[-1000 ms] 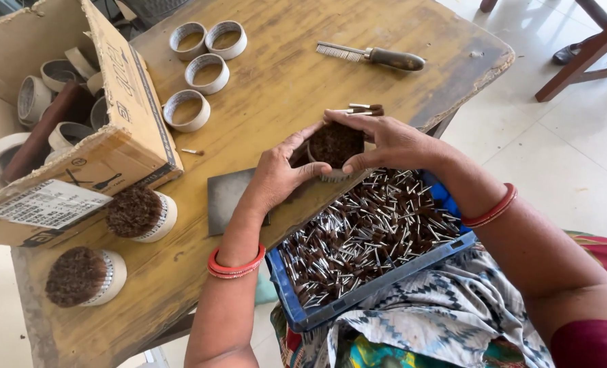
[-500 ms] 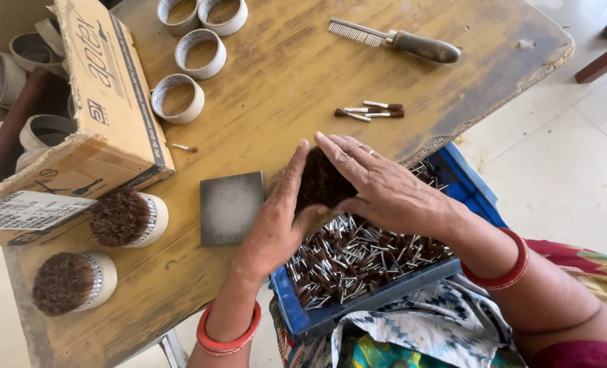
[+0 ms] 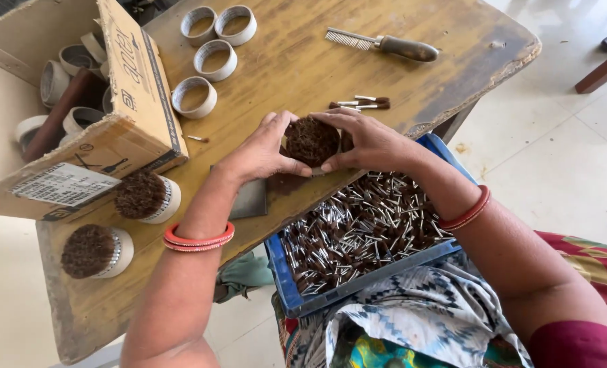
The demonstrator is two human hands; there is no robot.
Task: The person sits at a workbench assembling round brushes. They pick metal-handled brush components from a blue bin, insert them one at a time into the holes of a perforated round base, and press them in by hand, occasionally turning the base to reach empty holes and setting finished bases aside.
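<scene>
1. The left hand (image 3: 266,151) and the right hand (image 3: 371,140) meet over the near edge of the desk (image 3: 303,61), both grasping one round brown bristle bundle (image 3: 311,141) between them.
2. The left thumb and fingers cup the bundle's left and lower side; the right fingers wrap its top and right side. The brown bristle face points up toward the camera.
3. Each wrist wears red bangles.
4. Under the hands, flat on the desk at its near edge, lies a dark grey square plate (image 3: 250,199), partly hidden by the left hand.
5. Just below the near edge, on the person's lap, sits a blue plastic crate (image 3: 286,286) filled with small brown tufts with silver metal ends (image 3: 358,228).
6. Toward the left end of the desk, two finished bundles (image 3: 146,196) in white rings lie on their sides, one near the left corner.
7. An open cardboard box (image 3: 123,82) rests at the far left corner, holding more white rings and a brown cylinder.
8. Four empty white rings (image 3: 216,60) stand on the desk beside the box, toward the far edge.
9. A metal comb with a dark handle (image 3: 385,45) lies near the far right edge.
10. A few loose tufts (image 3: 362,103) lie just beyond the right hand.
</scene>
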